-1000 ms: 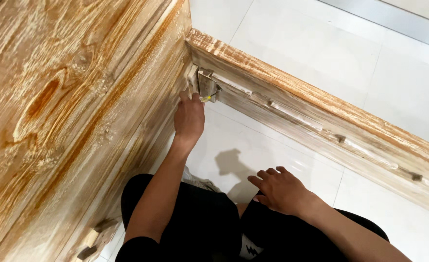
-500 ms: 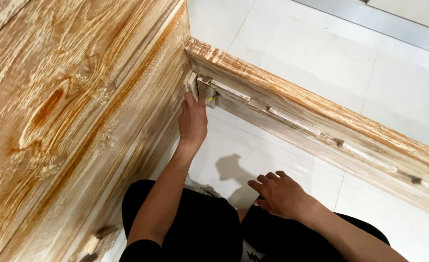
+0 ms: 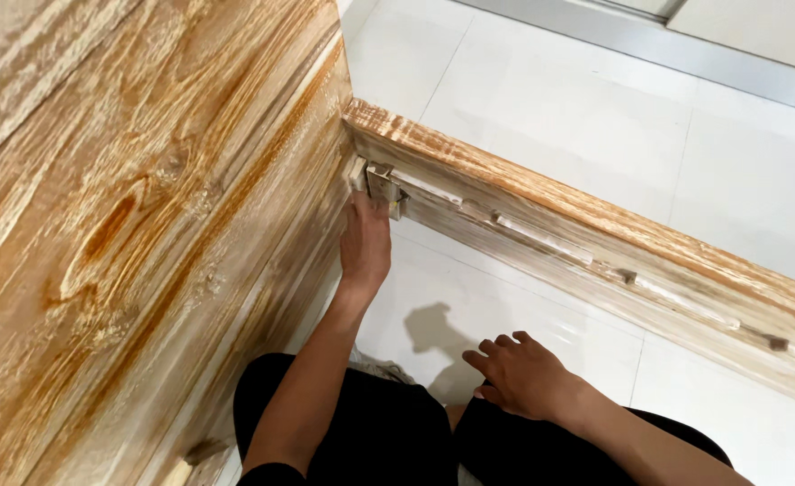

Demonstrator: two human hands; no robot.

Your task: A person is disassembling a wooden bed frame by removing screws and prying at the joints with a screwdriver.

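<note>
My left hand (image 3: 366, 245) reaches up into the inner corner where a tall wood-grain panel (image 3: 136, 225) meets a long wooden side rail (image 3: 595, 234). Its fingers are closed around a small tool or fitting (image 3: 395, 205) pressed against a metal corner bracket (image 3: 381, 182); the held part is mostly hidden by the fingers. My right hand (image 3: 523, 376) hovers low over my knee (image 3: 514, 441), fingers spread and curled, holding nothing. Both knees in black trousers rest on the white floor inside the frame.
White glossy floor tiles (image 3: 469, 297) lie inside the frame and beyond the rail. Small wooden slat supports (image 3: 541, 238) run along the rail's inner face. A wooden block (image 3: 177, 470) sits at the panel's foot, lower left. A grey strip (image 3: 649, 40) crosses the far floor.
My left hand has stayed at the corner bracket, shifting slightly on it. My right hand has barely moved. The view has tilted a little.
</note>
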